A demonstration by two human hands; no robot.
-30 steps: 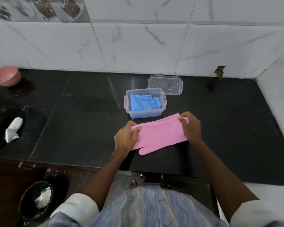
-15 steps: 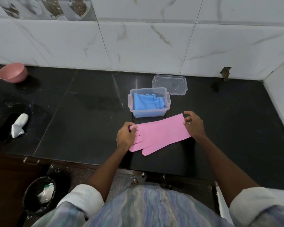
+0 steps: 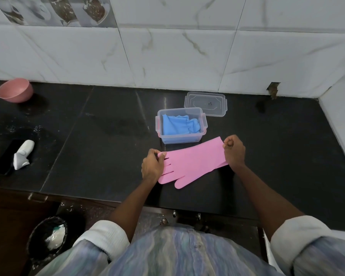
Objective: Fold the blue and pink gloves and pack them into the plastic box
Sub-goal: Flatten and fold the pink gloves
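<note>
Both hands have shifted: left hand now pinches the pink glove at its fingertips, right hand grips the cuff. Glove stretches lengthwise between them, plastic box just beyond.

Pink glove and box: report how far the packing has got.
Done: the blue glove lies folded in the plastic box. In hand: the pink glove is flat on the counter, left hand at its fingers, right hand at its cuff. Left: folding and packing it.
</note>
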